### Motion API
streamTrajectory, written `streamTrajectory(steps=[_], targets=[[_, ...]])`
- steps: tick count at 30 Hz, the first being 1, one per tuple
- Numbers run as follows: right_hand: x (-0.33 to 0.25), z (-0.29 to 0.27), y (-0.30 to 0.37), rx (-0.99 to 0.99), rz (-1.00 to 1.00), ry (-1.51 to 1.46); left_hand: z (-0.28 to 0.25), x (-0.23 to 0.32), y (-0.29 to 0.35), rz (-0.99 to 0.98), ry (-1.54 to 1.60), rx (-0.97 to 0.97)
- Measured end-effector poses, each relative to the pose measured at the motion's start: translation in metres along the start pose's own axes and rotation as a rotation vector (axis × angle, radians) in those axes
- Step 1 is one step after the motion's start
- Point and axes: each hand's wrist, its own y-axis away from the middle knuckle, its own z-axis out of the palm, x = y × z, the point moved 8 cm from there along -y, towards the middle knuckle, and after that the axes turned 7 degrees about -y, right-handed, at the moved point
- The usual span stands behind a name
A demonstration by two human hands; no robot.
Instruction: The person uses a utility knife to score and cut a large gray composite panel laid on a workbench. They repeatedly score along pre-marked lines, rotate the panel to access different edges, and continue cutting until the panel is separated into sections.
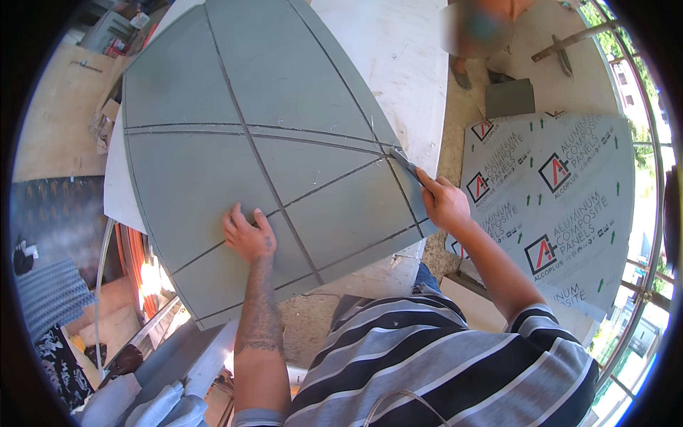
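Note:
A large grey-green composite panel (213, 178) lies in front of me, crossed by several dark grooves that run lengthwise, across and at a slant. My left hand (250, 233) rests on its near part beside a slanting groove, thumb and fingers apart, holding nothing. At the panel's right edge my right hand (445, 201) grips a slim, grey, flat-bladed hand tool (407, 165). The tool's tip touches the panel, or nearly so, where grooves meet close to that edge. Its exact kind is hard to make out, since my fingers cover the handle. Small pale shavings lie along the grooves.
Beneath the panel is a white work surface (398, 64). To the right lies a stack of film-covered panels (576, 171), with a small dark box (509, 98) beyond. Another person (484, 28) is at the far right. Metal bars (649, 142) line the right side; corrugated sheet (53, 295) lies at left.

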Motion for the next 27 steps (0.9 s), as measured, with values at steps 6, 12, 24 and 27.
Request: streamTrajectory(steps=[6, 12, 24, 27], targets=[[-0.007, -0.005, 0.008, -0.01, 0.027, 0.013, -0.003, -0.001, 0.003, -0.021, 0.015, 0.017], [-0.004, 0.008, 0.005, 0.009, 0.011, -0.019, 0.002, -0.003, 0.001, -0.026, 0.019, 0.021], [0.029, -0.041, 0.045, 0.101, 0.176, 0.018, 0.004, -0.006, 0.003, -0.025, 0.029, 0.022], [-0.003, -0.04, 0.043, 0.124, 0.07, -0.102, 0.003, 0.0, 0.0, -0.01, 0.021, 0.028]])
